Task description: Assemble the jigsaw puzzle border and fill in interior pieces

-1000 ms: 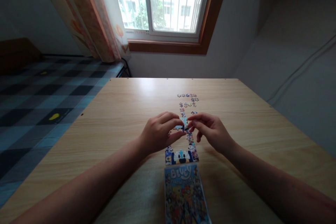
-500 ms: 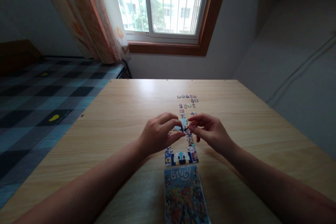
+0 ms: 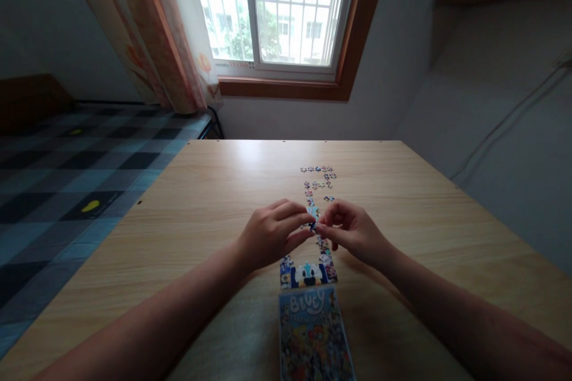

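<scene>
Over the partly assembled jigsaw puzzle [image 3: 308, 278], my left hand [image 3: 276, 233] and my right hand [image 3: 355, 229] meet fingertip to fingertip. Small dark blue puzzle pieces [image 3: 312, 226] are pinched between them; whether they are joined is too small to tell. My left thumb and fingers close from the left, my right thumb and forefinger from the right. The assembled front part shows a blue dog face with a patterned border running away from me. My hands hide part of the middle.
The puzzle box [image 3: 315, 333] lies just in front of the assembled part. Beyond my hands, loose puzzle pieces [image 3: 318, 169] lie in rows on the wooden table [image 3: 214, 190]. A bed with a checked cover [image 3: 102, 161] stands left, and a window is at the back.
My right hand has moved slightly left and its fingers have curled in more. The pieces at the fingertips are now closer together. The view has tilted up slightly.
</scene>
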Demonstrator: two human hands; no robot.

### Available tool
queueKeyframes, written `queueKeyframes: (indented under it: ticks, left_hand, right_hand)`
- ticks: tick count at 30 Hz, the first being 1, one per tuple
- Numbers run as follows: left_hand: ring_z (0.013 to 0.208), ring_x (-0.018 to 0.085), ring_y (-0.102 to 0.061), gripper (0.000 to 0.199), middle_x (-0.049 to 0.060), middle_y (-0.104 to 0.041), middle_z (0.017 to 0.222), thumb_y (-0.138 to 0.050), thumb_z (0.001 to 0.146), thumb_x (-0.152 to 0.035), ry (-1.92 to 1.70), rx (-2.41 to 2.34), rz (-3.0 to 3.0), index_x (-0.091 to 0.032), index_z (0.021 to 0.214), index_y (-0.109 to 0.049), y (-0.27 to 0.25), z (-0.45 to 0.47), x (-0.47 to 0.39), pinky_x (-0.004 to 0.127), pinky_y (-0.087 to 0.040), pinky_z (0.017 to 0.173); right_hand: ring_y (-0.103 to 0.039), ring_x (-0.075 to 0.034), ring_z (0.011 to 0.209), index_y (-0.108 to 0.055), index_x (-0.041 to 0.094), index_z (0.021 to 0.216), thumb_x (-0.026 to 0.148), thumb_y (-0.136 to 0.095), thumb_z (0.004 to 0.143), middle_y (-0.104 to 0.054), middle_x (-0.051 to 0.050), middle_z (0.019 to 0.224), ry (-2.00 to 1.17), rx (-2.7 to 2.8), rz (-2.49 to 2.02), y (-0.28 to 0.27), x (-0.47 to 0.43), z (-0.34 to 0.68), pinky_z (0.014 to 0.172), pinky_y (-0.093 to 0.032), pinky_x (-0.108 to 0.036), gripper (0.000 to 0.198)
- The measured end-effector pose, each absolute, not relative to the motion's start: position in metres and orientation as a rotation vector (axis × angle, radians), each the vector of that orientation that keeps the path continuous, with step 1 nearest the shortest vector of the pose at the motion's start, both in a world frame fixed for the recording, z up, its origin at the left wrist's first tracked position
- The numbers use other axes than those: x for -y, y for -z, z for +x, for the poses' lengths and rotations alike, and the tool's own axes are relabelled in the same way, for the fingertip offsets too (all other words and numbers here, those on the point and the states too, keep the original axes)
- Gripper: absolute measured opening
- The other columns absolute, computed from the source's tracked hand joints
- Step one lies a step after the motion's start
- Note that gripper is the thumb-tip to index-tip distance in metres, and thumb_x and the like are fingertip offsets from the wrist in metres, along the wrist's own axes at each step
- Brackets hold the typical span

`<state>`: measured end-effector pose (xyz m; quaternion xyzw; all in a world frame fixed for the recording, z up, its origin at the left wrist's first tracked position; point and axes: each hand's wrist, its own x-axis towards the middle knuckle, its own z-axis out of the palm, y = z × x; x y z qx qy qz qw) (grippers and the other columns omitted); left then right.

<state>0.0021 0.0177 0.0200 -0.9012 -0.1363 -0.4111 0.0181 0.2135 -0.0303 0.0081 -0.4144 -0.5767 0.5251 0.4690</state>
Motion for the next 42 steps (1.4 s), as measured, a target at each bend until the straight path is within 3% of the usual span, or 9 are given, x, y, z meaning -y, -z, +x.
queueKeyframes:
  ticks: [4,8,13,18,25,32,37,42]
  left_hand:
    - [0.083,0.017,-0.067,0.023,0.006,-0.072,0.098,-0.068,0.092,-0.033,1.248,0.452,-2.784,-0.018,0.109,-0.067,-0.019,-0.003,-0.022,0.032,-0.059,0.072]
    - [0.074,0.013,-0.066,0.022,0.008,-0.071,0.099,-0.064,0.094,-0.032,1.395,0.766,-2.763,-0.016,0.108,-0.069,-0.017,-0.016,-0.036,0.026,-0.057,0.061]
    - [0.069,0.013,-0.064,0.021,0.006,-0.07,0.089,-0.055,0.095,-0.027,1.662,1.295,-2.578,-0.015,0.097,-0.072,-0.009,-0.029,-0.059,0.021,-0.05,0.052]
    - [0.075,0.016,-0.066,0.023,0.007,-0.073,0.093,-0.054,0.092,-0.028,1.643,1.631,-2.525,-0.017,0.098,-0.073,-0.001,-0.03,-0.067,0.026,-0.052,0.059]
    - [0.074,0.017,-0.065,0.022,0.006,-0.072,0.091,-0.054,0.09,-0.027,1.554,1.685,-2.583,-0.018,0.099,-0.072,0.001,-0.028,-0.068,0.031,-0.053,0.067]
    - [0.074,0.017,-0.066,0.022,0.006,-0.073,0.091,-0.054,0.088,-0.025,1.53,1.718,-2.6,-0.018,0.099,-0.072,0.001,-0.028,-0.069,0.03,-0.052,0.068]
    - [0.075,0.017,-0.065,0.022,0.005,-0.073,0.09,-0.054,0.088,-0.024,1.506,1.73,-2.616,-0.018,0.098,-0.073,0.0,-0.028,-0.069,0.031,-0.052,0.07]
    - [0.075,0.017,-0.065,0.022,0.005,-0.073,0.089,-0.054,0.087,-0.024,1.5,1.73,-2.622,-0.019,0.096,-0.074,0.001,-0.028,-0.069,0.032,-0.053,0.071]
  right_hand:
    - [-0.059,-0.011,0.059,-0.064,0.019,0.082,0.038,-0.081,0.076,-0.064,0.0,0.072,-1.198,1.449,-1.054,-0.011,0.022,0.223,0.048,-0.05,-0.023,0.026]
    - [-0.06,-0.015,0.068,-0.074,0.018,0.1,0.038,-0.074,0.079,-0.071,-0.005,0.082,-0.78,1.422,-1.255,-0.01,-0.004,0.259,0.056,-0.05,-0.028,0.029]
    - [-0.065,-0.021,0.074,-0.078,0.014,0.098,0.043,-0.069,0.079,-0.076,-0.01,0.087,-0.49,1.403,-1.51,0.014,-0.033,0.302,0.067,-0.05,-0.034,0.036]
    - [-0.068,-0.021,0.074,-0.078,0.019,0.095,0.04,-0.065,0.08,-0.077,-0.006,0.084,-0.416,1.54,-1.659,0.031,-0.039,0.304,0.07,-0.05,-0.032,0.029]
    - [-0.065,-0.021,0.071,-0.079,0.021,0.094,0.038,-0.062,0.084,-0.075,-0.004,0.08,-0.218,1.703,-1.737,0.028,-0.055,0.297,0.068,-0.046,-0.032,0.026]
    - [-0.063,-0.023,0.076,-0.078,0.017,0.098,0.036,-0.059,0.088,-0.074,-0.007,0.085,-0.128,1.731,-1.708,0.027,-0.068,0.297,0.073,-0.047,-0.036,0.029]
    - [-0.064,-0.025,0.086,-0.077,0.019,0.095,0.028,-0.059,0.092,-0.074,-0.009,0.087,0.007,1.956,-1.387,0.023,-0.052,0.29,0.085,-0.049,-0.04,0.021]
    - [-0.062,-0.024,0.09,-0.076,0.02,0.099,0.023,-0.06,0.092,-0.073,-0.009,0.091,0.035,2.086,-1.184,0.017,-0.04,0.275,0.085,-0.051,-0.04,0.018]
